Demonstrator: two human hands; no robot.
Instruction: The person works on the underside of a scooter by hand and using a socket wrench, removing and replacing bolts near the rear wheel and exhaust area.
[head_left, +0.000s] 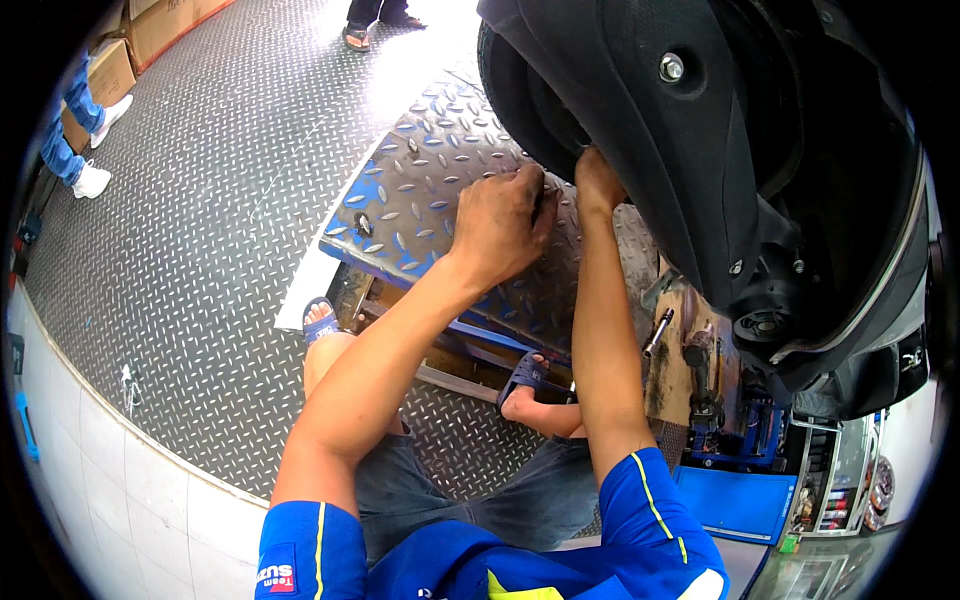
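Observation:
A black scooter fills the upper right, with its wheel [497,75] beside a large black plastic cover [690,170] that carries a silver bolt [671,68]. My left hand [500,225] is closed just above the worn diamond-plate platform [400,215], close to the wheel's lower edge. Its fingers curl around something dark that I cannot make out. My right hand [598,182] reaches up to the wheel's underside at the edge of the cover. The cover and wheel hide its fingers, so its grip does not show.
A socket tool [658,332] and a dark power tool [703,365] lie on a wooden surface to my right, with a blue panel [735,503] nearer. Cardboard boxes [110,75] and another person's legs [65,140] are at left; another person's feet [357,38] stand farther off.

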